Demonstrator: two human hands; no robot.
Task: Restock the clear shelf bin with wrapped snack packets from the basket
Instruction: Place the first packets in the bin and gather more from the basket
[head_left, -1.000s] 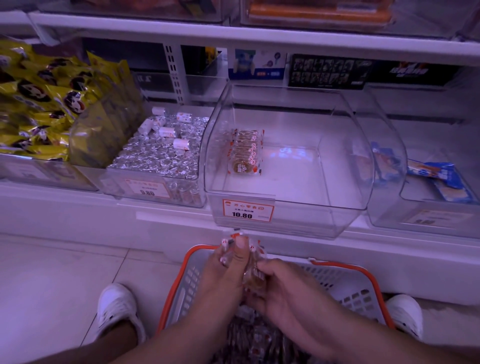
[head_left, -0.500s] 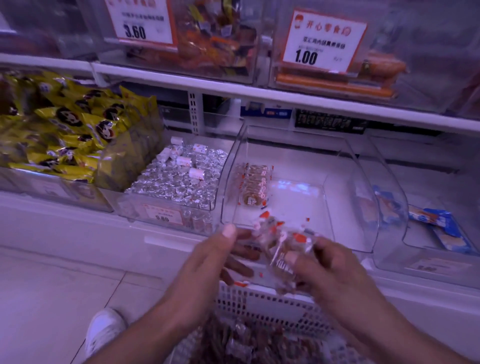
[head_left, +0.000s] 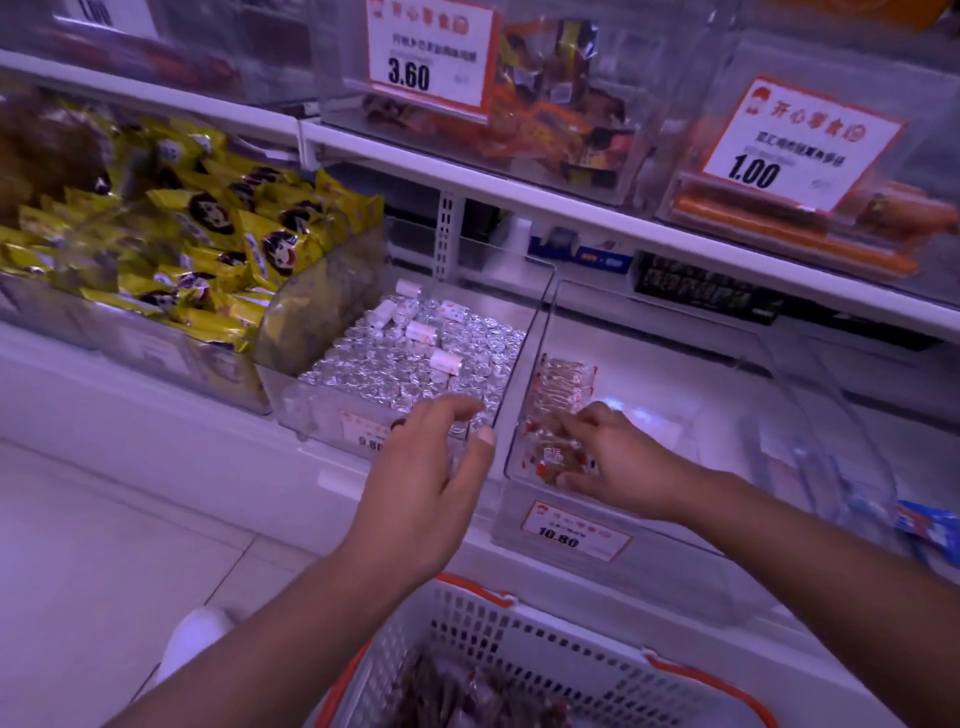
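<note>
Snack packets (head_left: 558, 452) at clear bin's (head_left: 727, 374) front-left corner, under right hand (head_left: 618, 462), fingers curled on them. Bin floor bare toward 2 o'clock. Left hand (head_left: 431, 478) at 9 o'clock outside wall, fingers spread, empty. Basket (head_left: 519, 639) at 6 o'clock.

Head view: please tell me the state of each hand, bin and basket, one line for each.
Left hand: open, holds nothing, above the bin edge.
Right hand: inside the clear bin, fingers on snack packets.
Clear bin: mostly empty.
Foil candy bin: nearly full.
Basket: holds packets.
</note>
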